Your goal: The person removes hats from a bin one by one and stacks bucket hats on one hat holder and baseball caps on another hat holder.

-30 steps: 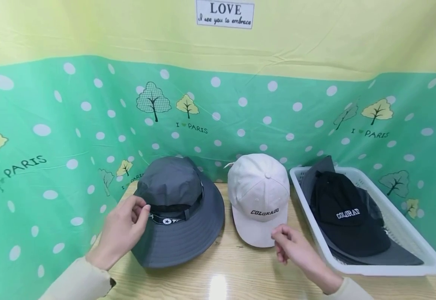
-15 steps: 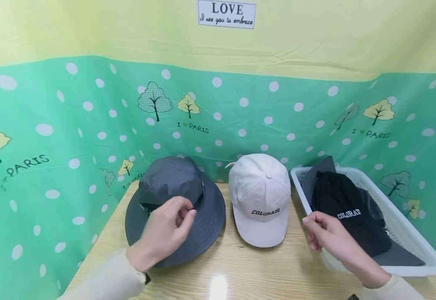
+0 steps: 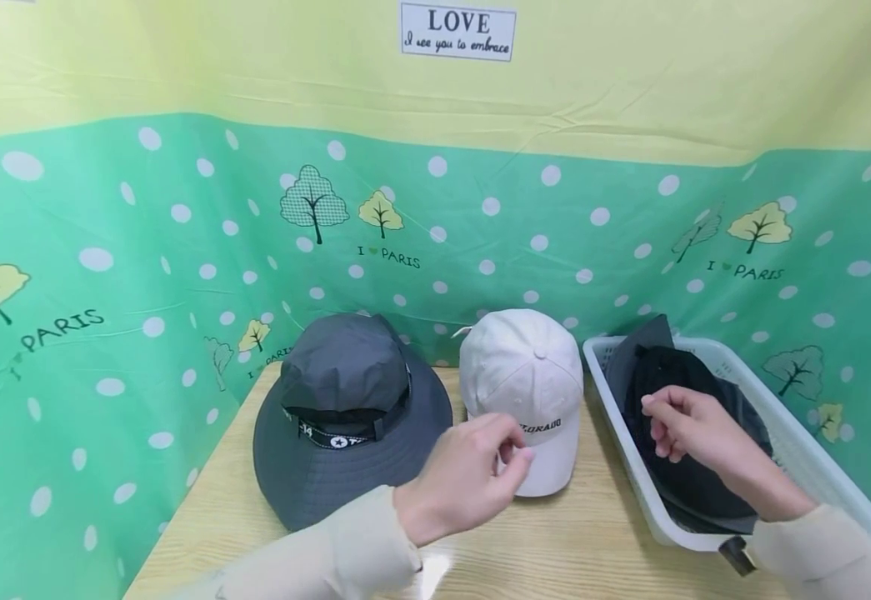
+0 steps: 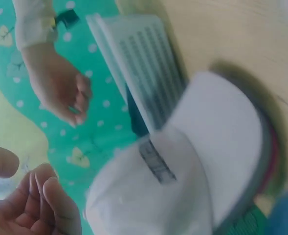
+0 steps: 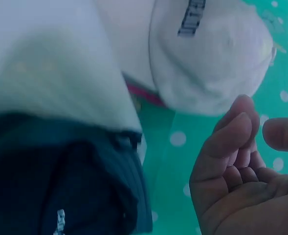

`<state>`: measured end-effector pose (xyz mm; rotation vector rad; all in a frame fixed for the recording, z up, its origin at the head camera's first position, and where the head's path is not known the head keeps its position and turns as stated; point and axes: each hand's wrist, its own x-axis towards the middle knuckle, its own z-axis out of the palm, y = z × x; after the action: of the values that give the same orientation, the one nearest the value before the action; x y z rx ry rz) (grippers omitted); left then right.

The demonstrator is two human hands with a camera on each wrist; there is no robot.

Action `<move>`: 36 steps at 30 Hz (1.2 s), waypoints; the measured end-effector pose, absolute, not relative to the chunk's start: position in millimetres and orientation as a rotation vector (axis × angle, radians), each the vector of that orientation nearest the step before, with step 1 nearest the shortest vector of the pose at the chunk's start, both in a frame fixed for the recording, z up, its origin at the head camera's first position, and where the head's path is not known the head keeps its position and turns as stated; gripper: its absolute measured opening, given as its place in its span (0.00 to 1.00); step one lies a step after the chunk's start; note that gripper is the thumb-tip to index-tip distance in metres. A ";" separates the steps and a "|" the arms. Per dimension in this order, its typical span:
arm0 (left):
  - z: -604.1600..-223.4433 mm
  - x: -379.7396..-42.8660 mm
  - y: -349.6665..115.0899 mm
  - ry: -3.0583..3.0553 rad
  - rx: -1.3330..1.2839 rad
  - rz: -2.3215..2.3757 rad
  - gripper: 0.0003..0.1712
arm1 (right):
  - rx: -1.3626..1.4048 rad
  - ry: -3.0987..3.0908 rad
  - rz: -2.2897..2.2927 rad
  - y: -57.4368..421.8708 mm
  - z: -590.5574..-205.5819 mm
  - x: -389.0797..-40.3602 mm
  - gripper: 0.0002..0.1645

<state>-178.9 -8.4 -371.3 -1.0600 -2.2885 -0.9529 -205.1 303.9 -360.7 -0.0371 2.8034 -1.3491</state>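
On the left, the dark grey wide-brimmed hat [image 3: 345, 358] rests upright on the wooden table [image 3: 570, 558], its black band [image 3: 341, 441] with white print turned toward me. My left sleeve [image 3: 315, 554] crosses in front of its brim.

In the middle, my left hand [image 3: 468, 475] hangs in front of the white cap [image 3: 521, 358], hiding part of its dark lettering and brim from my head view. The fingers are loosely bent side by side, the thumb apart from them, with only air between; in the left wrist view they are clear of the cap. That view also shows grey and pink edges [image 4: 270, 169] beneath the white brim.

Just right of the cap is the white plastic basket [image 3: 810, 471], holding a black cap [image 3: 656, 368] with a grey brim [image 3: 641, 337] poking up behind it. My right hand [image 3: 708, 437] is over the basket, covering the middle of the black cap from above. Its fingers are gathered and bent, the thumb held off them, nothing gripped. A black strap [image 3: 738, 554] shows at my right sleeve [image 3: 833, 550].
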 end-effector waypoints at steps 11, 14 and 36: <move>-386.8 -184.4 45.7 -2.408 -1.104 -1.020 0.06 | -0.014 2.914 -1.121 332.8 -361.3 -235.5 0.28; -392.6 -185.6 56.8 -2.446 -1.098 -1.053 0.06 | -0.015 2.926 -1.079 337.1 -362.8 -242.1 0.26; -435.3 -189.1 139.6 -2.802 -0.788 -1.177 0.11 | 0.034 3.035 -0.611 346.1 -389.5 -289.1 0.18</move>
<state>-189.1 139.6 -435.3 -0.7875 -2.8017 -1.1772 -289.1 346.1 -389.5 0.0338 3.0345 -0.6112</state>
